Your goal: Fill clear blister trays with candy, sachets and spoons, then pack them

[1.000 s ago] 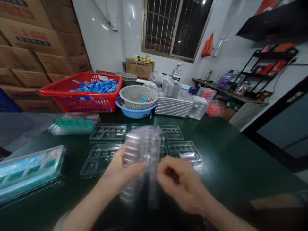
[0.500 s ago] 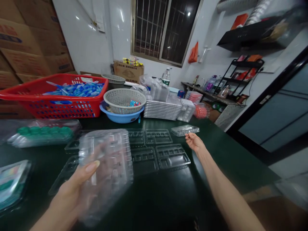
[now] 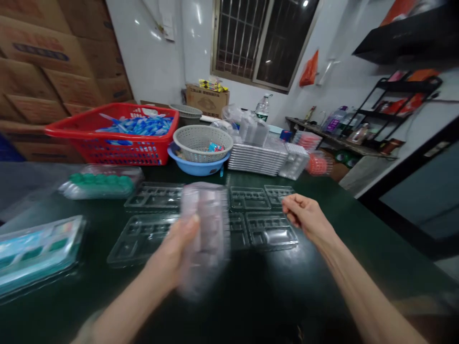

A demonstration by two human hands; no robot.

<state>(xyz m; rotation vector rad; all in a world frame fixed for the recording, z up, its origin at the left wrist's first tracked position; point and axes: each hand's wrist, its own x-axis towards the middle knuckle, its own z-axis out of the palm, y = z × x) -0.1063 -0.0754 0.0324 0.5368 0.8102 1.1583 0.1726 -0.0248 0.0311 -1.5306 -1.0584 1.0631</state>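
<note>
My left hand (image 3: 177, 246) is closed around a stack of clear plastic trays (image 3: 206, 234), raised above the table and blurred by motion. My right hand (image 3: 304, 215) has its fingers pinched together at the near right corner of a clear compartment tray (image 3: 277, 193), which lies flat in the back row. The fingertips cover that corner. More clear trays lie in two rows on the dark green table, among them a front right tray (image 3: 271, 231), a front left tray (image 3: 138, 239) and a back left tray (image 3: 156, 196). The held stack hides part of the middle ones.
A red basket (image 3: 125, 149) of blue pieces, a grey colander (image 3: 202, 143) in a blue basin (image 3: 201, 166) and stacked clear trays (image 3: 256, 158) stand behind. Packs with green parts (image 3: 102, 184) and with turquoise contents (image 3: 39, 253) lie at left. Cartons (image 3: 53, 62) are piled behind.
The tray in my right fingers has come down flat at the right end of the back row. My left hand has swung the stack rightward. The view has turned left.
</note>
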